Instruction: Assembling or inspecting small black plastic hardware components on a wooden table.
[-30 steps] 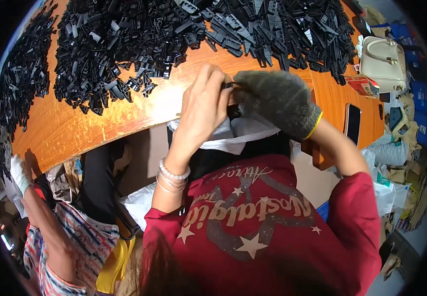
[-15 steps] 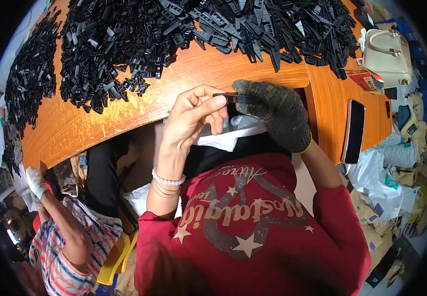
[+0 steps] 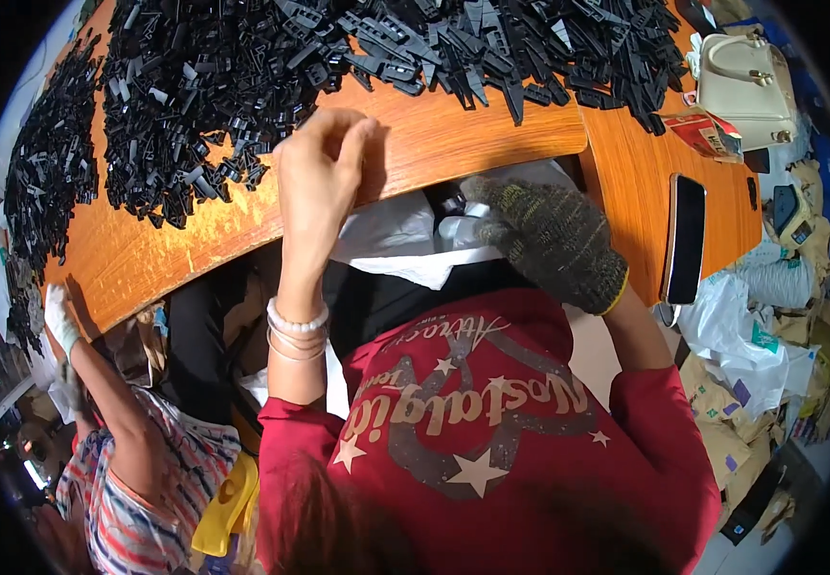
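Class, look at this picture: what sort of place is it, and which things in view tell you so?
Probably a small workshop for sorting or assembling parts: heaps of small black plastic parts cover an orange worktable, the right hand wears a knit work glove, and a co-worker's hand reaches the same table.

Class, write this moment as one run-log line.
left hand: bare, on orange wooden table edge | right hand: dark knit glove, over white plastic bag | heap of black plastic parts behind
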### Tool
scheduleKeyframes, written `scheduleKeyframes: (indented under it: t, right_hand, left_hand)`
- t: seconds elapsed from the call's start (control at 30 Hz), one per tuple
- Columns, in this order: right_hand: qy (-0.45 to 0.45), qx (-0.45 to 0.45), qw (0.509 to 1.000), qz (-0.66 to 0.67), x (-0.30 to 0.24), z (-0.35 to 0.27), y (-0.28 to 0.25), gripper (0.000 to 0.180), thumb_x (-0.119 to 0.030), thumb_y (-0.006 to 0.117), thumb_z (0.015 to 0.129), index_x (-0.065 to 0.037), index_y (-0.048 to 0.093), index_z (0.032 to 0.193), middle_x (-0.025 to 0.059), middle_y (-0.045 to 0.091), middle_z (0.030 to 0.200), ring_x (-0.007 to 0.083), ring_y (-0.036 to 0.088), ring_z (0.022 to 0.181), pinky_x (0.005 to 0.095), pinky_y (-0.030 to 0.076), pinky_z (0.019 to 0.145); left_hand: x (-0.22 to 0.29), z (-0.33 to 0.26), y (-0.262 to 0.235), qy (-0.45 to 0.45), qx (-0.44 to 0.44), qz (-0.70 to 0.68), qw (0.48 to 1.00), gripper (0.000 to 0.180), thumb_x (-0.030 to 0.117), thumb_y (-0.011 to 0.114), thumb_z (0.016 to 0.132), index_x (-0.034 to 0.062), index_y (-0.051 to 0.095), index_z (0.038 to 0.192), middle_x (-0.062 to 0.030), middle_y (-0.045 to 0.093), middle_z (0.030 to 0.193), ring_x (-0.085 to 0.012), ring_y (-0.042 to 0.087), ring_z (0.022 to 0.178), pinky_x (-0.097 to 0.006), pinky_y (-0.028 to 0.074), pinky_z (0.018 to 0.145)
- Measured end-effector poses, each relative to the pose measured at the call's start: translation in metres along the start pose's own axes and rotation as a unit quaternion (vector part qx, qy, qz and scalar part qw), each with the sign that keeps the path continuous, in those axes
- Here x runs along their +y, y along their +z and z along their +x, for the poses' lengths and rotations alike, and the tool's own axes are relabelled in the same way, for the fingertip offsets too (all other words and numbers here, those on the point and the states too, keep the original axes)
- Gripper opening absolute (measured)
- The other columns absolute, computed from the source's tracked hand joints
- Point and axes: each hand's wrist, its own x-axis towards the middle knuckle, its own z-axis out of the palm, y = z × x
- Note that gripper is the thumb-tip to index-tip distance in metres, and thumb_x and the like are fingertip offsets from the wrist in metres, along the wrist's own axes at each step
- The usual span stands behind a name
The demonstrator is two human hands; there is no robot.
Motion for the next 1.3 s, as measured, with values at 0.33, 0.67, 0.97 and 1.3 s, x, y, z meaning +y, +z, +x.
scheduleKeyframes:
  t: [0.33, 0.67, 0.97, 1.3]
  right_hand:
    - [0.12, 0.052, 0.981, 0.144, -0.005, 0.016, 0.001, 0.029, -0.022, 0.065, 0.087, -0.01, 0.065, 0.113, 0.0104, 0.067, 0.109, 0.0268, 0.065, 0.097, 0.0381, 0.051, 0.083]
    - [0.259, 0.071, 0.86, 0.434, -0.016, 0.052, 0.025, 0.035, -0.012, 0.065, 0.082, -0.007, 0.063, 0.117, 0.0136, 0.059, 0.122, 0.0288, 0.06, 0.106, 0.0411, 0.049, 0.088]
    - [0.115, 0.081, 0.913, 0.382, 0.002, 0.058, 0.039, 0.032, -0.015, 0.064, 0.082, -0.008, 0.065, 0.113, 0.0132, 0.061, 0.119, 0.0323, 0.06, 0.104, 0.0413, 0.05, 0.084]
    - [-0.176, 0.072, 0.981, -0.025, 0.006, 0.059, 0.035, 0.047, -0.022, 0.073, 0.062, -0.012, 0.068, 0.108, 0.0115, 0.059, 0.126, 0.0303, 0.06, 0.109, 0.0402, 0.05, 0.087]
  left_hand:
    - [0.005, 0.037, 0.016, 0.239, 0.002, 0.269, 0.933, 0.032, 0.002, 0.062, 0.079, 0.0049, 0.059, 0.11, -0.0145, 0.055, 0.109, -0.032, 0.064, 0.082, -0.039, 0.051, 0.068]
    - [-0.006, 0.025, 0.016, 0.306, 0.024, 0.197, 0.931, 0.033, 0.003, 0.065, 0.077, -0.0004, 0.056, 0.109, -0.0153, 0.056, 0.104, -0.0337, 0.062, 0.082, -0.039, 0.052, 0.065]
    - [-0.013, 0.006, -0.003, 0.264, 0.136, 0.234, 0.926, 0.046, 0.026, 0.075, 0.077, 0.0019, 0.057, 0.113, -0.0188, 0.054, 0.116, -0.0363, 0.051, 0.109, -0.046, 0.038, 0.092]
    - [-0.025, 0.022, 0.001, 0.187, 0.127, 0.268, 0.936, 0.058, 0.029, 0.077, 0.077, 0.0072, 0.054, 0.125, -0.0228, 0.046, 0.128, -0.04, 0.043, 0.12, -0.049, 0.031, 0.104]
